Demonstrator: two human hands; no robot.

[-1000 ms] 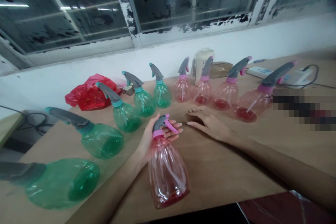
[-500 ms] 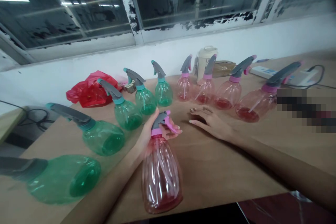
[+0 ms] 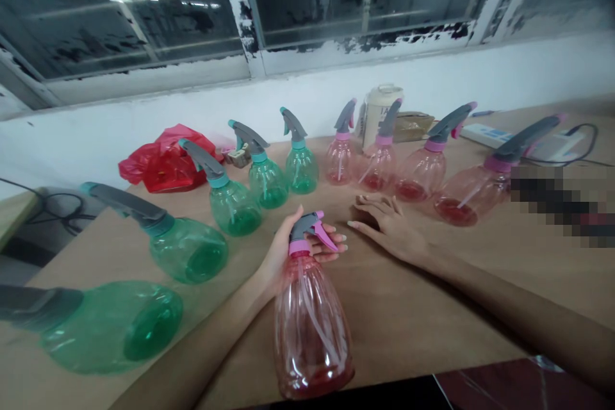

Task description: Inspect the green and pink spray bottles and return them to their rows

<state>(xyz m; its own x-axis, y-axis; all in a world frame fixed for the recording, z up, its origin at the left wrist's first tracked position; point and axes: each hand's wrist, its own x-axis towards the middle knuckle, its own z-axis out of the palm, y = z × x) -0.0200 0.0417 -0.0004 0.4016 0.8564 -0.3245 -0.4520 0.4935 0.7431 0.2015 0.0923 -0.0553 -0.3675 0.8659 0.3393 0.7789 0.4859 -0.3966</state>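
Observation:
A clear pink spray bottle [image 3: 312,333] with a grey head and pink trigger stands in front of me, a little red liquid at its bottom. My left hand [image 3: 279,250] is closed around its neck from behind, fingertips showing past the trigger. On the wooden table, my right hand [image 3: 394,227] lies palm down with its fingers apart, holding nothing. Several green spray bottles [image 3: 187,250] curve along the left side. Several more pink spray bottles [image 3: 418,173] form an arc behind and to the right of my right hand.
Against the wall lie a red plastic bag [image 3: 166,160], a cream canister [image 3: 382,109] and a brown packet [image 3: 410,126]. A white power strip [image 3: 487,134] with a cable sits at the back right. The table [image 3: 403,327] ends close in front of me.
My left hand and the pink spray bottle have shifted to the right and slightly down. My right hand remains on the table, its fingers a little more spread.

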